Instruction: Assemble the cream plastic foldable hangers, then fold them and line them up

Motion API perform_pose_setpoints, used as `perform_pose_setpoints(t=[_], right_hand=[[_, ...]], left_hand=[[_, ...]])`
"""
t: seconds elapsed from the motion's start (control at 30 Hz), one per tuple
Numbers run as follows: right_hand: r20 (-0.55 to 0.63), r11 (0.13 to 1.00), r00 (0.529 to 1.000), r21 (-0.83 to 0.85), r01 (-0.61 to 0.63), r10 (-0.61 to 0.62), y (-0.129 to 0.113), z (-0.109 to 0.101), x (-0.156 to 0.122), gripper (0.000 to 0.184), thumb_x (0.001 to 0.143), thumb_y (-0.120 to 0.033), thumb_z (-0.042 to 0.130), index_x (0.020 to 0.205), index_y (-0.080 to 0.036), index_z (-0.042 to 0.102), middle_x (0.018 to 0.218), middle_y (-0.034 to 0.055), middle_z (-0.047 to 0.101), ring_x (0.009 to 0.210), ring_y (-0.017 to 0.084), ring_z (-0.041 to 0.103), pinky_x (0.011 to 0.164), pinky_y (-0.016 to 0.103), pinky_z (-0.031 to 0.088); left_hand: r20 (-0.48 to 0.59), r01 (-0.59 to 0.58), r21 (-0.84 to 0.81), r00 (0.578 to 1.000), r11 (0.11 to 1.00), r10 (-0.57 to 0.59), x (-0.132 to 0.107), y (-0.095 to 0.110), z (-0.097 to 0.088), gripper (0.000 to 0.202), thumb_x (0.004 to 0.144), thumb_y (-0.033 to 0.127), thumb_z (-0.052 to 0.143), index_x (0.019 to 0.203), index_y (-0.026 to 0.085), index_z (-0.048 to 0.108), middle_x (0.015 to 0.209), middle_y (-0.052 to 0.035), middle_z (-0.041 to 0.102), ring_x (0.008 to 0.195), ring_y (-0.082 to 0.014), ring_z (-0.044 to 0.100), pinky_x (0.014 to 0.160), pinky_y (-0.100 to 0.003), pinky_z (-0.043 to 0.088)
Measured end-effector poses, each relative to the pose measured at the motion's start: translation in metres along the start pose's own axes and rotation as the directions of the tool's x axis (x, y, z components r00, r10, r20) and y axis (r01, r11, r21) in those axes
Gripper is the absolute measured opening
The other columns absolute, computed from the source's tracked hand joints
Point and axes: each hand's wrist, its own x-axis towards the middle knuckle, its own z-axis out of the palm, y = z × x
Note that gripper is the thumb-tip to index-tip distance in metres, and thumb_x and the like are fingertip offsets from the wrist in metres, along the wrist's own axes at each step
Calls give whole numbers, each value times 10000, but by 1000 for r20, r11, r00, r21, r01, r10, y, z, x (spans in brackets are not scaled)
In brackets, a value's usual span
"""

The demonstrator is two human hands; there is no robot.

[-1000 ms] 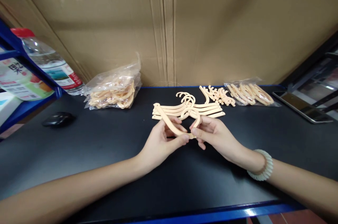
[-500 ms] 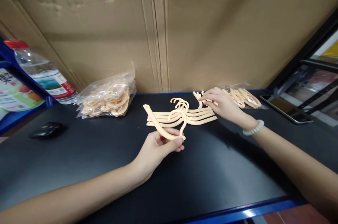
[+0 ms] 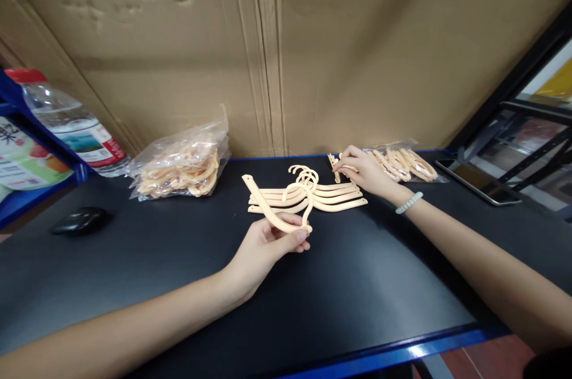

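Head view: the left hand (image 3: pixel 266 245) is pinching one cream, curved plastic hanger arm (image 3: pixel 267 208) with hook (image 3: pixel 307 206) over the black tabletop (image 3: pixel 357 283), flat cream hangers (image 3: pixel 322 207) are lying at its one o'clock, and the right hand (image 3: pixel 366 173), whose grip I cannot tell, is bending over slender cream pieces (image 3: pixel 336 176) at its two o'clock.

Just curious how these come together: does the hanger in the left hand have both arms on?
Only one: the hanger in the left hand shows its hook and a single arm slanting leftward, none opposite.
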Motion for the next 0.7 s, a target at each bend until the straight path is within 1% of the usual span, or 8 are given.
perform_pose_setpoints(t=[0.07, 0.1, 0.27, 0.4, 0.5, 0.57, 0.63, 0.7], right_hand=[[-67, 999, 997, 17, -35, 36, -3, -3, 0, 212, 929, -178, 477, 884, -194, 684, 883, 57, 516, 818, 180, 538, 761, 341, 471], [-60, 999, 998, 4, -36, 37, -5, -3, 0, 216, 925, -166, 475, 894, -200, 686, 886, 57, 514, 814, 179, 536, 748, 335, 469], [207, 991, 977, -107, 81, -58, -3, -3, -2, 283, 880, -88, 476, 909, -208, 731, 922, 84, 524, 875, 206, 520, 751, 343, 455], [263, 993, 962, -72, 90, -68, 0, 0, -2, 269, 840, -55, 505, 867, -200, 730, 920, 80, 522, 901, 211, 523, 788, 351, 453], [180, 999, 983, -26, 47, -42, -3, 2, -2, 214, 867, -101, 503, 863, -186, 699, 933, 77, 504, 869, 195, 527, 769, 335, 458], [36, 1000, 999, 16, -6, 6, -10, 2, -2, 193, 906, -158, 478, 920, -185, 668, 939, 73, 496, 836, 181, 524, 746, 325, 458], [-127, 991, 987, 103, -91, 103, -22, 0, -2, 186, 936, -206, 452, 1003, -194, 625, 887, 52, 512, 775, 164, 516, 709, 313, 450], [-212, 941, 948, 294, -171, 238, -41, -4, -5, 186, 951, -245, 441, 1072, -207, 577, 799, 18, 537, 692, 145, 511, 657, 295, 438]], left_hand=[[3, -3, 4, 1000, 1000, 3, 0, 0, 0, 216, 722, 248, 801, 861, 133, 682, 782, -9, 675, 675, -102, 637, 652, -199, 505], [1, -6, 10, 1000, 1000, 6, 0, 0, 0, 215, 723, 248, 800, 864, 136, 682, 789, -9, 676, 677, -103, 638, 650, -200, 502], [-5, -5, 19, 1000, 1000, 5, 0, -1, -1, 220, 729, 252, 794, 881, 144, 677, 810, -7, 680, 685, -109, 637, 658, -216, 499], [2, -9, 27, 1000, 1000, 9, 0, -2, -1, 218, 736, 250, 790, 884, 142, 672, 824, -9, 680, 690, -106, 634, 657, -213, 493], [6, -16, 25, 1000, 1000, 15, 0, -2, -2, 217, 741, 249, 786, 887, 141, 668, 820, -8, 676, 692, -104, 633, 659, -209, 491], [5, -16, 16, 1000, 1000, 16, 0, -2, -2, 220, 740, 248, 787, 888, 139, 667, 813, -8, 672, 691, -103, 631, 663, -209, 489], [-4, -15, 6, 1000, 1000, 15, 0, -1, -1, 231, 726, 245, 797, 881, 132, 666, 794, -9, 668, 680, -103, 625, 661, -212, 487], [-16, -13, -4, 1000, 1000, 13, 0, 1, 0, 247, 705, 240, 810, 868, 126, 664, 779, -14, 666, 671, -109, 620, 659, -222, 486]])
